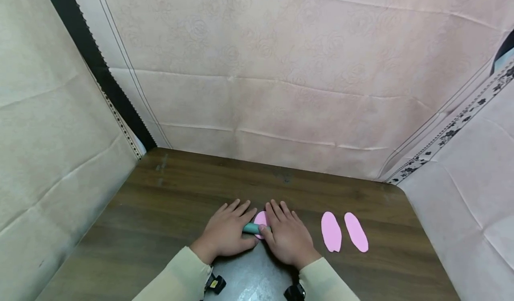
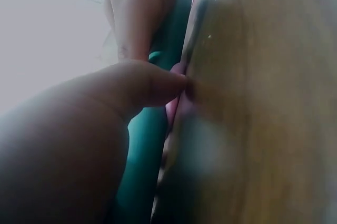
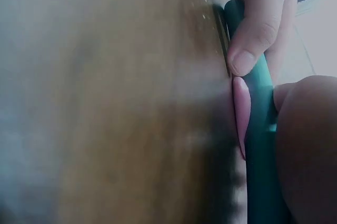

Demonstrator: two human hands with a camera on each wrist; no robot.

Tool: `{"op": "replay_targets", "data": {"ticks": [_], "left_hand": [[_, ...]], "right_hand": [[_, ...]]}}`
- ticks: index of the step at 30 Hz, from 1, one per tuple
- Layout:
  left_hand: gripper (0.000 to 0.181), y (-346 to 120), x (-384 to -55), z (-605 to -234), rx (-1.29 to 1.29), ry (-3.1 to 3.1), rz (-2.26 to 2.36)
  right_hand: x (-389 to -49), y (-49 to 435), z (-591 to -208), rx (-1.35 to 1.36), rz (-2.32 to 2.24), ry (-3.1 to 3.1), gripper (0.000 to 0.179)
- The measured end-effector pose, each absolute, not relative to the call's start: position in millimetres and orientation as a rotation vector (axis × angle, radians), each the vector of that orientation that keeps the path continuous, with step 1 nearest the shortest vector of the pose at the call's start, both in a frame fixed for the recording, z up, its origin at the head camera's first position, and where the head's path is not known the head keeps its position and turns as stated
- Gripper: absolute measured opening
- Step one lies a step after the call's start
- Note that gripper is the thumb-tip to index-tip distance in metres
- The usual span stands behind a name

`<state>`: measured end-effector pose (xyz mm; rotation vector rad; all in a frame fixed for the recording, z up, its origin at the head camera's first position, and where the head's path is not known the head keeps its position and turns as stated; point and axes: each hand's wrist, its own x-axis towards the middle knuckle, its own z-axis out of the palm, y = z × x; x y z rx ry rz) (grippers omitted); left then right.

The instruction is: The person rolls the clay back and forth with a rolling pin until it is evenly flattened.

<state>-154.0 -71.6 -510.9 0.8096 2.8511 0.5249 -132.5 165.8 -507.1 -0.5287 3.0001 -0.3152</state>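
Note:
A smooth teal rolling pin (image 1: 251, 228) lies crosswise over a flat pink piece of clay (image 1: 260, 217), in front of the person. My left hand (image 1: 226, 230) rests over the pin's left part, its fingers stretched away from the body. Over the right part lies my right hand (image 1: 288, 236), fingers straight, thumb near the pin's middle. Both palms press down from above and hide the pin's ends. In the right wrist view, the clay (image 3: 241, 108) bulges out beneath the rolling pin (image 3: 261, 145). The left thumb (image 2: 152, 84) crosses the pin in the left wrist view.
Two flat pink ovals, one (image 1: 331, 232) with a notched lower end and another (image 1: 356, 232) tilted beside it, lie on the wooden table (image 1: 168, 220) to the right. Pale cloth (image 1: 281, 69) hangs behind the table and at both sides. Black wrist cameras (image 1: 217, 284) sit at the cuffs.

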Motion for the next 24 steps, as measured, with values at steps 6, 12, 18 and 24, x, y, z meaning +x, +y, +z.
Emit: {"op": "replay_targets", "data": {"ticks": [6, 12, 18, 24], "left_hand": [[0.089, -79.4, -142.8, -506.0, 0.845, 2.795, 0.521], [0.099, -85.3, -129.1, -501.4, 0.897, 2.768, 0.538], [0.103, -88.0, -114.4, -501.9, 0.915, 2.767, 0.55], [0.103, -91.1, -99.5, -505.0, 0.924, 2.763, 0.576]], "right_hand": [[-119.5, 163.5, -507.8, -0.608, -0.298, 3.015, 0.084], [-104.7, 163.0, -504.7, -0.661, -0.249, 3.049, 0.08], [-87.8, 163.6, -503.5, -0.69, -0.223, 3.043, 0.081], [-73.5, 166.0, -505.1, -0.735, -0.209, 3.037, 0.082]]}}
